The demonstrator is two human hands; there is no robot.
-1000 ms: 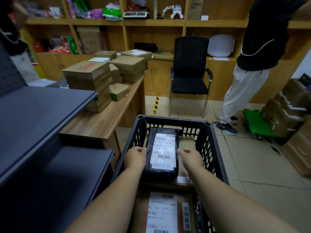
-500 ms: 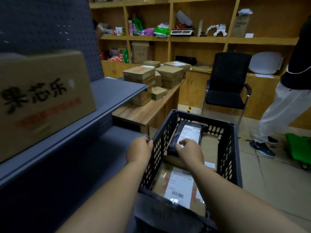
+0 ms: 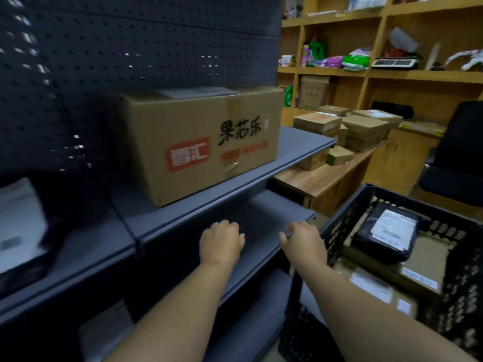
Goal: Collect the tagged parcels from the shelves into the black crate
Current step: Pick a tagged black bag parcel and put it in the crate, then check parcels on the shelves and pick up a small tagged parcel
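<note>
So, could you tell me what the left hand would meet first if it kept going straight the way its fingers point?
Probably the front edge of the grey shelf, and just past it the large cardboard box standing on that shelf. The left hand is empty and points up and forward toward them; depth is hard to judge here.

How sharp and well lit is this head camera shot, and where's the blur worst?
Head view: dim overall, with the dark grey metal shelf murky; the brown cardboard box with red logo is fairly sharp, while the far left edge and the black plastic crate smear with motion blur; both hands, left and right, look soft; straight shelf lines bow from the wide-angle lens.
</note>
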